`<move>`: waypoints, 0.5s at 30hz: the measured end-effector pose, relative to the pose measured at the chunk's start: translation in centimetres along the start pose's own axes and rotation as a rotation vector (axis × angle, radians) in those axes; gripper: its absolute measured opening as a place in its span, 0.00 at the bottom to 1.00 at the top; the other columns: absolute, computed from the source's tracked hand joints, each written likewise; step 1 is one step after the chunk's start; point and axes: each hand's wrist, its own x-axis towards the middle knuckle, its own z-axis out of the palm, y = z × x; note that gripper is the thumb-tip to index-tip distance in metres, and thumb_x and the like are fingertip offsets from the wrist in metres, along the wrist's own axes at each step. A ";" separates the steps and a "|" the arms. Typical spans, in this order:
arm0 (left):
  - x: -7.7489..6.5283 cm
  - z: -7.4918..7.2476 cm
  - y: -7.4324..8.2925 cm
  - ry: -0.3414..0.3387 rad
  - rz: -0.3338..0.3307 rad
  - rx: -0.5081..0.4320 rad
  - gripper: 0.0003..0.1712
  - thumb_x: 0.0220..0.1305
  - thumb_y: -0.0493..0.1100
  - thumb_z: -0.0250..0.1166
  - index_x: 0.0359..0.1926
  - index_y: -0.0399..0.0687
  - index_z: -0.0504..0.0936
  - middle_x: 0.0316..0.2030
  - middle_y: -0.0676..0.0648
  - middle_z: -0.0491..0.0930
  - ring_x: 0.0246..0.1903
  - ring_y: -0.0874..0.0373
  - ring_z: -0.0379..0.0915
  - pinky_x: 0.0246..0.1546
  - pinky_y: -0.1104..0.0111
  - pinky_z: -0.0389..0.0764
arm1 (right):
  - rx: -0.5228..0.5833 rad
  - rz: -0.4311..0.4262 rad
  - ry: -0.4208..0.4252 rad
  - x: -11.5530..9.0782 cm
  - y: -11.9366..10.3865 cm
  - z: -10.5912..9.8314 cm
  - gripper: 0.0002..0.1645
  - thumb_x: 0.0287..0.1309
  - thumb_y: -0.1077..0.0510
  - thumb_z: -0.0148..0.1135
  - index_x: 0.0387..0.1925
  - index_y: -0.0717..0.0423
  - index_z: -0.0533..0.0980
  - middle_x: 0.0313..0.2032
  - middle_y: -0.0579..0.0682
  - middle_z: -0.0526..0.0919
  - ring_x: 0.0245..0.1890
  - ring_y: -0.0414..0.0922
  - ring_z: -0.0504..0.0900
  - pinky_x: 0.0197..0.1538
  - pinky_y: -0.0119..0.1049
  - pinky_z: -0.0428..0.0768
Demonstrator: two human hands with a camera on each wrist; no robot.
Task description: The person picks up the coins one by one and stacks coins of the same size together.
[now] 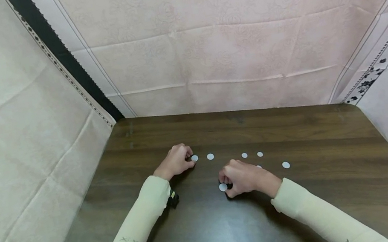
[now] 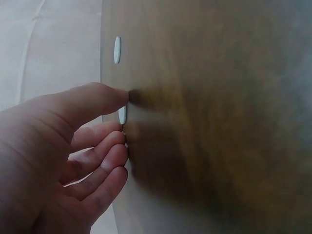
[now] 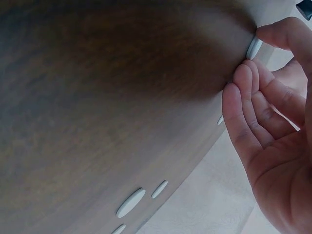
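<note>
On the wooden table my left hand pinches a white round disc between thumb and fingertips. The left wrist view shows that disc edge-on, flat at the table surface, with the other fingers curled beside it. Nearer to me, my right hand has a second white disc between its thumb and index finger. This disc also lies flat against the tabletop in the right wrist view. A loose white disc lies just right of the left hand.
Beyond the right hand lie more white discs: a small disc, another small one and a larger disc. One disc is partly hidden behind the right hand. Pale cloth hangs behind the brown table and at both sides.
</note>
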 end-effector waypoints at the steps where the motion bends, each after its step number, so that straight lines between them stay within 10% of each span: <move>1: 0.1 -0.1 0.0 -0.009 0.003 0.001 0.14 0.67 0.42 0.74 0.47 0.38 0.87 0.45 0.43 0.84 0.45 0.53 0.82 0.51 0.60 0.85 | -0.001 0.001 -0.001 0.0 0.0 0.0 0.10 0.49 0.58 0.78 0.35 0.53 0.87 0.31 0.43 0.87 0.31 0.34 0.82 0.39 0.27 0.82; 15: 1.8 -1.6 0.2 -0.166 0.083 0.058 0.07 0.67 0.42 0.74 0.42 0.43 0.91 0.39 0.48 0.88 0.36 0.60 0.81 0.45 0.66 0.86 | -0.011 -0.001 -0.005 0.0 -0.1 0.0 0.11 0.48 0.57 0.78 0.35 0.53 0.86 0.30 0.43 0.87 0.31 0.32 0.82 0.38 0.27 0.82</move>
